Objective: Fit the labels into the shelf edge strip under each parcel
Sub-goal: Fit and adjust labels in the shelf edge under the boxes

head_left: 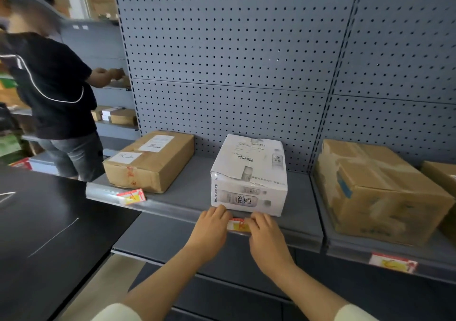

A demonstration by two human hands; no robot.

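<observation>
A red, white and yellow label (238, 224) lies against the clear shelf edge strip (172, 209), right under the white parcel (249, 177). My left hand (212, 224) holds the label's left end and my right hand (265, 232) holds its right end, fingers curled over the strip's top edge. Another label (132, 196) sits tilted in the strip below the brown parcel (150, 160) on the left. A third label (393, 262) sits in the strip under the large torn brown parcel (377, 192) on the right.
A grey pegboard wall (234, 61) backs the shelf. A black surface (44, 234) lies at lower left. Another person in a black shirt (51, 86) stands at the left, handling things on a side shelf. A further brown box (444, 175) shows at the far right.
</observation>
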